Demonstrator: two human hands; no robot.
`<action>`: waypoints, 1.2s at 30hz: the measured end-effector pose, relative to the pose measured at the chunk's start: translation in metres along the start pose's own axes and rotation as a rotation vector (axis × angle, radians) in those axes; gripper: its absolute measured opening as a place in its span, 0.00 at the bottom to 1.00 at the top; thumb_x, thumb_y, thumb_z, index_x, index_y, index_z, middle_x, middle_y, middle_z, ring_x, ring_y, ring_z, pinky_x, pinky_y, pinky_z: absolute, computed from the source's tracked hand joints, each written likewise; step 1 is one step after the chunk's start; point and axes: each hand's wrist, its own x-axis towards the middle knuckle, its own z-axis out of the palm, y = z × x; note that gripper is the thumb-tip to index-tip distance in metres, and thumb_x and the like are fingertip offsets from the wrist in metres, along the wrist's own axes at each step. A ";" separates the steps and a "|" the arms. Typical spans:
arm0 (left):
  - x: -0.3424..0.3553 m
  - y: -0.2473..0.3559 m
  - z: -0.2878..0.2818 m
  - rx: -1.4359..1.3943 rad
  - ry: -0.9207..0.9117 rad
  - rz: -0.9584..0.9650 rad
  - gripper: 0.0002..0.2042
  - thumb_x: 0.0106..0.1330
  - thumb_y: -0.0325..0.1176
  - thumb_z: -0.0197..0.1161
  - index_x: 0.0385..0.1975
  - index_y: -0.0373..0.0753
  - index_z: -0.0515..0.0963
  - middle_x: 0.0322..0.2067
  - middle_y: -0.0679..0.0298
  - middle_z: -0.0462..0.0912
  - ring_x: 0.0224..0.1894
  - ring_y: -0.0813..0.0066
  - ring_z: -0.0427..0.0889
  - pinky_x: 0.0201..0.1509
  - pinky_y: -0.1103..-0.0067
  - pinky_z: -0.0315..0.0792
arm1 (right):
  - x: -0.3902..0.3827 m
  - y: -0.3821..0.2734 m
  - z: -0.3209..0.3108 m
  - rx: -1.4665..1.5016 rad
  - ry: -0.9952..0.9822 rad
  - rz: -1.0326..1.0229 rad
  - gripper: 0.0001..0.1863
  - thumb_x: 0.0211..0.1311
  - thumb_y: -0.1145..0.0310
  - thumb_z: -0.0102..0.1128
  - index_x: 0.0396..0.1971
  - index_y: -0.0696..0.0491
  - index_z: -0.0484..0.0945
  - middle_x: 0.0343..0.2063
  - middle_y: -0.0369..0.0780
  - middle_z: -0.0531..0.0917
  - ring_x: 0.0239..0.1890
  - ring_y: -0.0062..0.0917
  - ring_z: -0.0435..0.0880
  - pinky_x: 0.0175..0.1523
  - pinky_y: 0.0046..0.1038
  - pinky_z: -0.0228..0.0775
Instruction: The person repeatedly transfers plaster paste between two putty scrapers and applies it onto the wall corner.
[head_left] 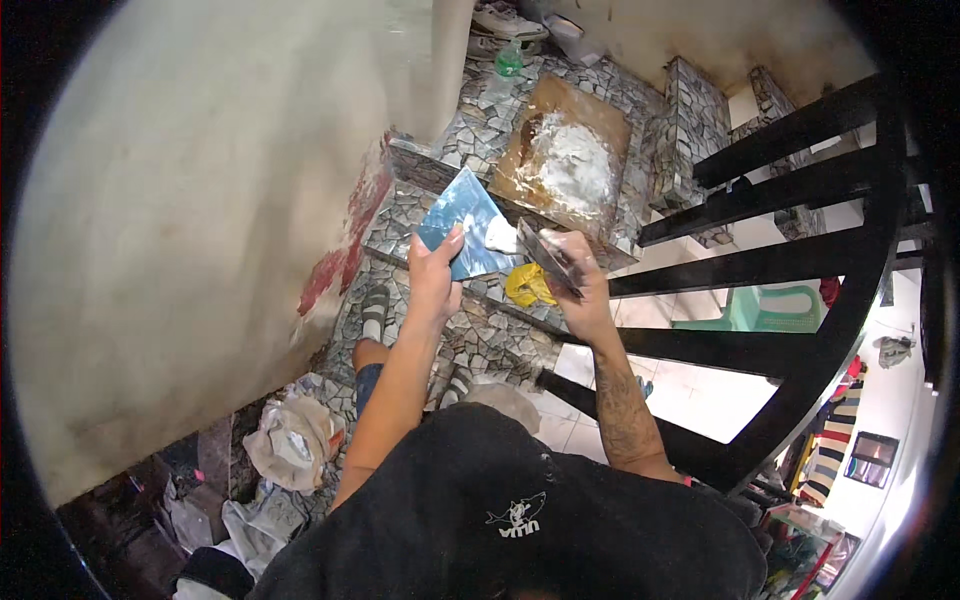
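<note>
My left hand [434, 280] holds a square blue plate [460, 222], thumb on top and fingers beneath. White smears mark the plate, and a thick dab of white putty [501, 236] sits at its right side. Closed around a flat, dark putty scraper [546, 258], my right hand [584, 285] keeps it tilted right by the putty. The scraper's edge meets or nearly meets the dab; I cannot tell which. Beyond both hands, a worn brown board [520, 165] carries a broad heap of white putty [577, 160] on the stone-patterned landing.
A yellow cloth or bag [528, 286] lies on the step below my hands. Black railing slats [740, 260] run along the right, a bare wall [220, 230] along the left. A green-tinted bottle [509, 60] stands at the back; an opened sack [293, 445] is low on the left.
</note>
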 end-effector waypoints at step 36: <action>0.102 0.391 0.102 0.171 -0.149 -0.342 0.15 0.51 0.20 0.55 0.41 0.32 0.68 0.35 0.59 0.75 0.36 0.69 0.75 0.41 0.73 0.71 | 0.207 -0.225 0.017 -0.892 0.070 0.180 0.23 0.40 0.75 0.56 0.42 0.54 0.66 0.40 0.47 0.70 0.43 0.43 0.68 0.50 0.31 0.59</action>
